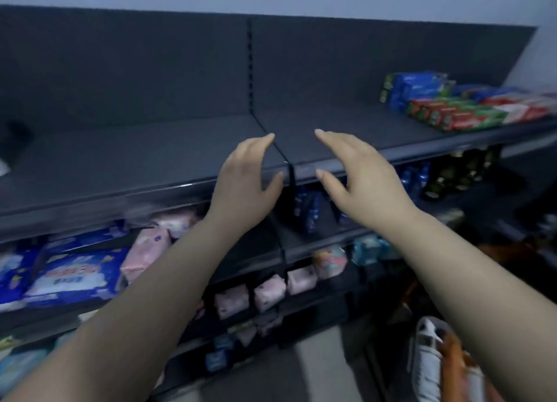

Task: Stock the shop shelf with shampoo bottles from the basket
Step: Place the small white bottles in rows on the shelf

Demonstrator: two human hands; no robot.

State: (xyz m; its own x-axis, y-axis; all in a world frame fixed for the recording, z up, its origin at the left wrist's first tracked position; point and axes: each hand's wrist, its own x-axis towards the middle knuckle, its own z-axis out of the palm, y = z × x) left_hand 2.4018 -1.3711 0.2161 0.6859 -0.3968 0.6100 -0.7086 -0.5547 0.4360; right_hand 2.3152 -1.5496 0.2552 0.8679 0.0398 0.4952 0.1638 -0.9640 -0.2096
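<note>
Dark top shelf (150, 160), toothpaste boxes (452, 112) at right end

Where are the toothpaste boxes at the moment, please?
In the head view, the toothpaste boxes lie at the right end of the top shelf, beyond the right hand and above the dark bottles.

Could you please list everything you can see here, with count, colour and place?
top shelf: one, dark grey, upper view
boxes: several, blue, green, red, top shelf's right end
dark bottles: a few, under the top shelf, right
blue packets: a few, second shelf, centre
pink packs: several, lower shelves, left and centre
blue-and-white packs: at least two, lower left
white object: one, bottom right, blurred
left hand: open, over the shelf's front edge
right hand: open, beside it, holding nothing
</note>
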